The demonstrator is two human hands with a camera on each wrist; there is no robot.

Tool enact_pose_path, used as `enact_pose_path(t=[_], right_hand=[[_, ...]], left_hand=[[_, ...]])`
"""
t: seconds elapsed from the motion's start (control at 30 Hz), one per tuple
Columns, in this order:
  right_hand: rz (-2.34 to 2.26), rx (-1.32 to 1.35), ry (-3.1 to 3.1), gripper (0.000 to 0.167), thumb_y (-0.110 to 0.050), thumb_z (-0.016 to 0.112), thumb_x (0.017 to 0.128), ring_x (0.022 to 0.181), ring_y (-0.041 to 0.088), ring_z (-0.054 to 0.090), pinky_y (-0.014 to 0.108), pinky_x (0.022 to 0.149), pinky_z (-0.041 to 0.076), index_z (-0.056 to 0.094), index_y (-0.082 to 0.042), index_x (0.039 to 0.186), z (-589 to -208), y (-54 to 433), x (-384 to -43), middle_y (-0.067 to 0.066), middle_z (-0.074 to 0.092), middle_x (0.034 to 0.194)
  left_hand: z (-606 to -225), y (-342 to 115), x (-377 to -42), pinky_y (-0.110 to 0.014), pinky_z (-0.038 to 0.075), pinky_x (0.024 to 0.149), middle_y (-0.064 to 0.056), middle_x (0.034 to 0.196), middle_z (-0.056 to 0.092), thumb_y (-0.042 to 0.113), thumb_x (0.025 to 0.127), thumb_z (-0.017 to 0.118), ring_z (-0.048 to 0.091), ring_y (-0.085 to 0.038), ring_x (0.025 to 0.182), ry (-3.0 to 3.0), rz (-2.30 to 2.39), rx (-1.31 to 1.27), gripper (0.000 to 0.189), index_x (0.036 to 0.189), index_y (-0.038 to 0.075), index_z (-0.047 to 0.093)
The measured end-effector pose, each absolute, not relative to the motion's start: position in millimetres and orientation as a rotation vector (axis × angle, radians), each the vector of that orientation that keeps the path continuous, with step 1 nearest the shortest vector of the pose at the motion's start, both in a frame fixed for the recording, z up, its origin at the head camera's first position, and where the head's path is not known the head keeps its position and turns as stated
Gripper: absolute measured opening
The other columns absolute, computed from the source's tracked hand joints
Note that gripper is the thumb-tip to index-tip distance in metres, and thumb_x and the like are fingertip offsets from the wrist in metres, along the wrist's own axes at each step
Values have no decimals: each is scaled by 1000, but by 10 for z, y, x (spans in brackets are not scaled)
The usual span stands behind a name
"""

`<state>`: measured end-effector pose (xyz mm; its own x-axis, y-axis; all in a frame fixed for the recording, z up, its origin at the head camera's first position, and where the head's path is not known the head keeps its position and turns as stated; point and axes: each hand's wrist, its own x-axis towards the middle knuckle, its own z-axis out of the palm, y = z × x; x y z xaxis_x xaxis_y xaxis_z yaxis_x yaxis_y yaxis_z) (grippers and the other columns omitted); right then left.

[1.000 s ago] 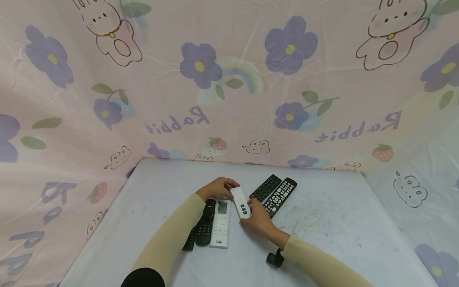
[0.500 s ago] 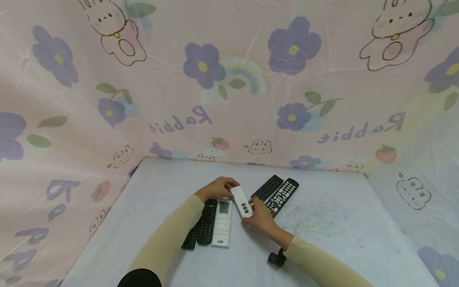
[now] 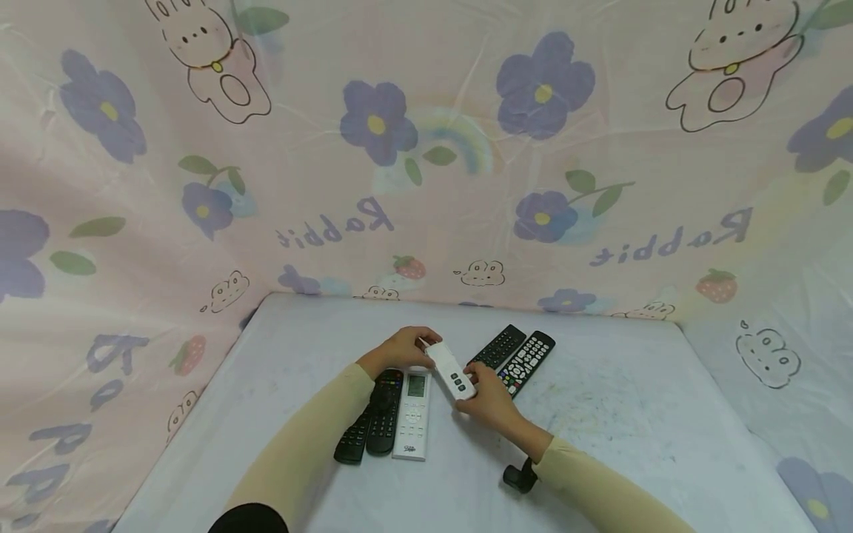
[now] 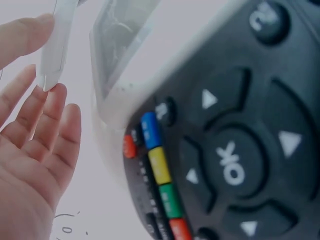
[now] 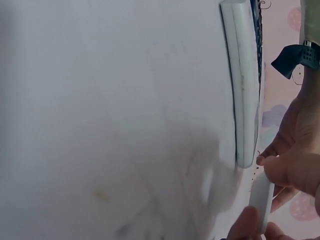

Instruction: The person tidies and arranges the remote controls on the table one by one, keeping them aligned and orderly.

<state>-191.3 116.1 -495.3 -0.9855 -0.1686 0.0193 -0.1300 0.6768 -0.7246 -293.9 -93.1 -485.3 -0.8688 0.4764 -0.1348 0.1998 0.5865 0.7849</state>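
A small white remote control (image 3: 451, 371) with a few dark buttons slants between both hands, above the table. My left hand (image 3: 403, 348) pinches its far end; in the left wrist view the thumb (image 4: 31, 35) presses one side and fingertips the other. At the near end, my right hand (image 3: 492, 401) grips it between thumb and fingers. Just left of it lies a larger white remote control (image 3: 412, 426) with a screen. Beside that one are two black remotes, one with coloured buttons (image 3: 383, 422) and another (image 3: 352, 443) partly hidden by the left sleeve.
Two more black remotes lie at the right, one (image 3: 500, 345) behind the other (image 3: 528, 361), angled away from me. All rest on a white-covered table (image 3: 620, 414). A patterned curtain (image 3: 453, 200) rises along its back and sides. A black wrist camera (image 3: 520, 476) hangs below the right wrist.
The small white remote has turned a little, its near end swinging to the right along with my right hand. My left hand keeps its hold, and the other remotes lie as before.
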Motion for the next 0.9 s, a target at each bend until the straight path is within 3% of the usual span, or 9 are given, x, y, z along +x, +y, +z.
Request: enact_pose_path(t=[0.23, 0.53, 0.9], right_hand=[[-1275, -266, 2800, 58, -7, 81, 69, 87, 18, 58, 31, 73, 52, 54, 1, 120, -4912, 1192, -1905, 11, 59, 105], [-1336, -296, 2751, 56, -3, 80, 68, 74, 14, 59, 25, 64, 51, 56, -3, 119, -4863, 1259, -1914, 10, 60, 104], [-1368, -319, 2738, 55, -1, 77, 67, 74, 11, 57, 22, 65, 48, 61, -8, 119, -4864, 1333, -1970, 6, 66, 105]], left_hand=[[-4842, -955, -2932, -32, 53, 79, -4, 120, 60, 17, 78, 79, 60, -17, 100, 2495, 1182, 582, 49, 124, 16, 61], [-4807, -998, -2870, -29, 54, 77, -4, 116, 59, 17, 77, 81, 62, -14, 93, 2529, 1185, 600, 52, 124, 15, 59], [-4773, -1095, -2767, -30, 56, 77, -5, 119, 59, 23, 75, 84, 64, -15, 94, 2484, 1319, 548, 52, 120, 14, 59]])
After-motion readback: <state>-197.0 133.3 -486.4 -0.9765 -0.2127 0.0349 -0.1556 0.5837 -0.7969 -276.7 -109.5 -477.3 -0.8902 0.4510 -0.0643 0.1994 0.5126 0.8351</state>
